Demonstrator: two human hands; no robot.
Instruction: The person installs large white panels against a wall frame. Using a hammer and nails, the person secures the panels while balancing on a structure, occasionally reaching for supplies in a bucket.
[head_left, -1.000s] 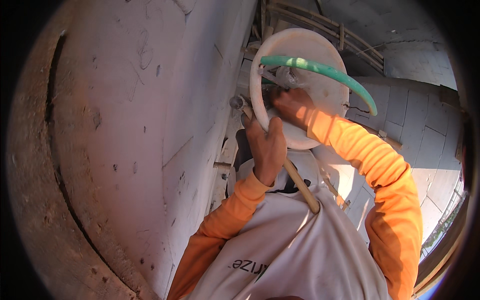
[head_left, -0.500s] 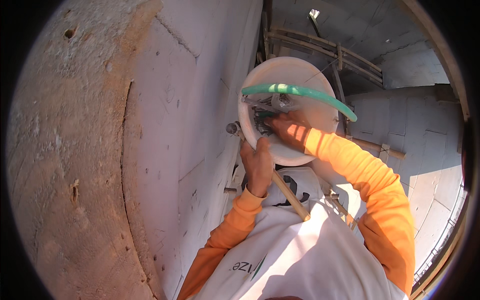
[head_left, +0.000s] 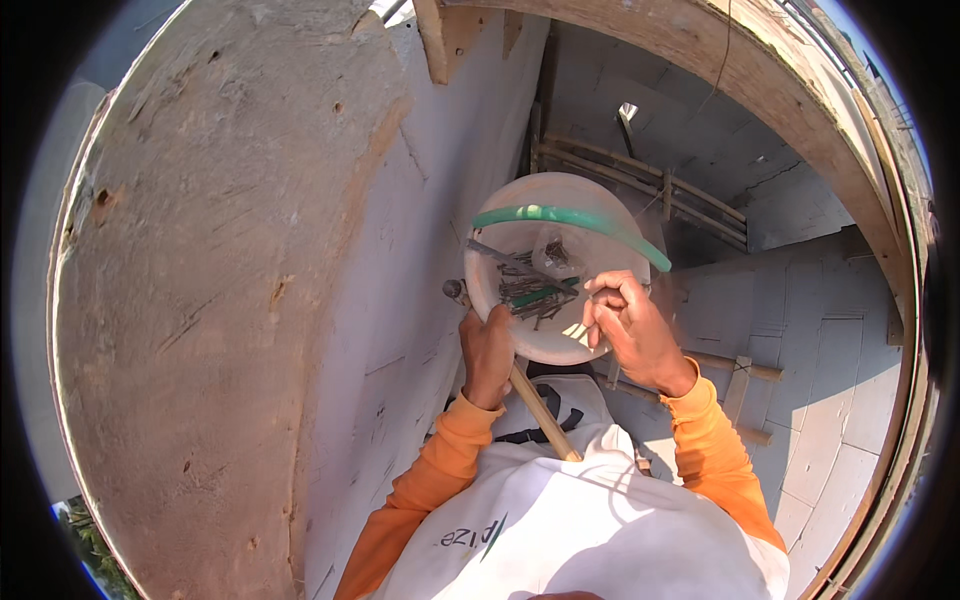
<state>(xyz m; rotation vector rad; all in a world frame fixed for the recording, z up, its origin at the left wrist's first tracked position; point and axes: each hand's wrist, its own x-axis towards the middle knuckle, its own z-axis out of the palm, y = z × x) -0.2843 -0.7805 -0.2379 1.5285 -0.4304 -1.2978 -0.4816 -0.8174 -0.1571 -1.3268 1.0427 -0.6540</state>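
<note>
Bucket [head_left: 540,345], pale and round-mouthed, is sitting just ahead of both hands, its near rim running beside the left hand [head_left: 487,360] and close under the right hand [head_left: 635,335]. What is bearing its weight, I cannot tell. Wooden-handled hammer [head_left: 541,415] is resting in the left hand's grasp, its head showing just beyond the knuckles, outside the bucket, and its handle slanting back toward the white shirt [head_left: 580,510]. Green tube-like bucket handle [head_left: 570,217] is arching across the bucket, beyond both hands. Grey flat bar [head_left: 497,256] is lying ahead of the left hand, slanting from the rim down among the contents. Clear plastic bag [head_left: 555,250] is resting inside the bucket, ahead and to the left of the right hand. Loose nails [head_left: 510,283] are crowding together in the bucket, left of the right hand and ahead of the left.

Thumb and fingertips of the right hand are bending together, apart from the pile; whether they are pinching a nail, I cannot tell. As I judge it, the hammer is already in hand, plenty of nails are remaining in the bucket, and the hammer is striking nothing yet.
</note>
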